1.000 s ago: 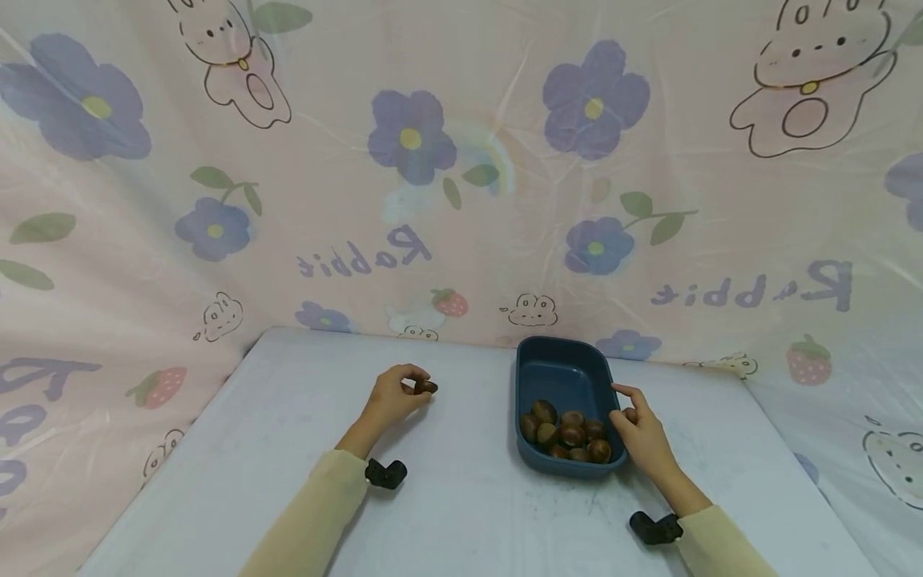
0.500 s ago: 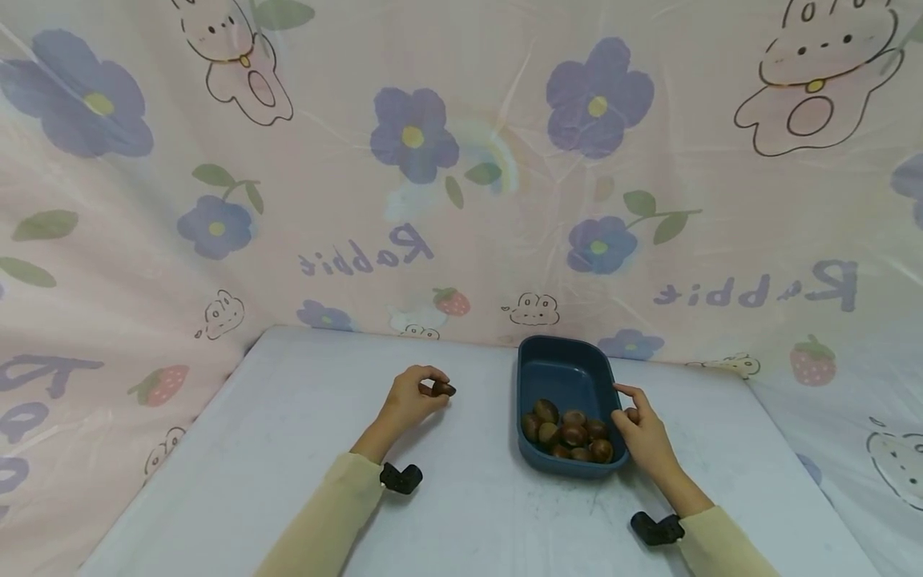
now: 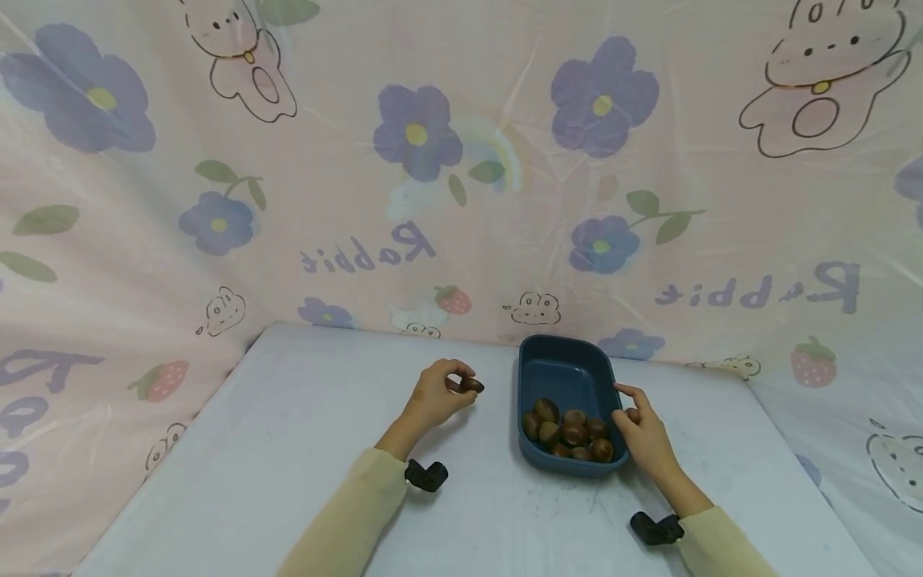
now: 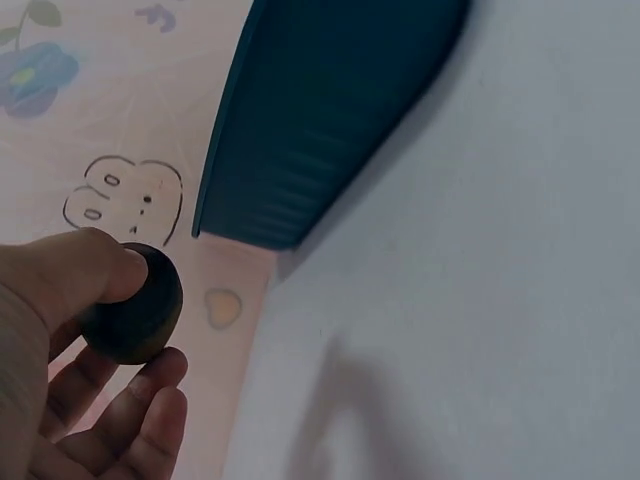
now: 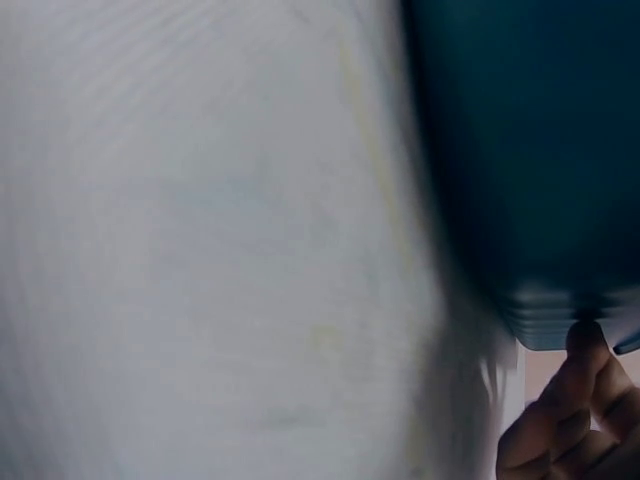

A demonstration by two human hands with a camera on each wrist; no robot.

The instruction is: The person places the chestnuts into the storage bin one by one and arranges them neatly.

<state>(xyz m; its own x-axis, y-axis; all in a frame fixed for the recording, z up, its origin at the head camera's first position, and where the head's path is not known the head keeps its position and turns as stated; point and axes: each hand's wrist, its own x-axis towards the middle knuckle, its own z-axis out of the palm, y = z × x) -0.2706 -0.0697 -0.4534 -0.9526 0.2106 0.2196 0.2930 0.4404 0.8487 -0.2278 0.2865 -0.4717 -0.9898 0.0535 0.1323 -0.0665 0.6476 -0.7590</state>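
Note:
My left hand (image 3: 431, 398) pinches a brown chestnut (image 3: 472, 385) between thumb and fingers, above the table and left of a dark blue container (image 3: 566, 377). Close up in the left wrist view, the thumb lies across the chestnut (image 4: 145, 318), with the container's outer wall (image 4: 310, 120) beyond it. Several glossy chestnuts (image 3: 573, 434) are heaped in the container's near half. My right hand (image 3: 649, 441) holds the container's right rim with thumb and index finger. In the right wrist view its fingers (image 5: 565, 405) are curled against the outer wall (image 5: 540, 140).
The white table (image 3: 303, 449) runs back to a pink curtain (image 3: 490, 240) printed with rabbits and purple flowers. Black devices (image 3: 427, 476) are worn at both wrists. Faint dark smudges mark the table in front of the container.
My left hand has moved right with the chestnut, closer to the container. My right hand and the container have stayed in place.

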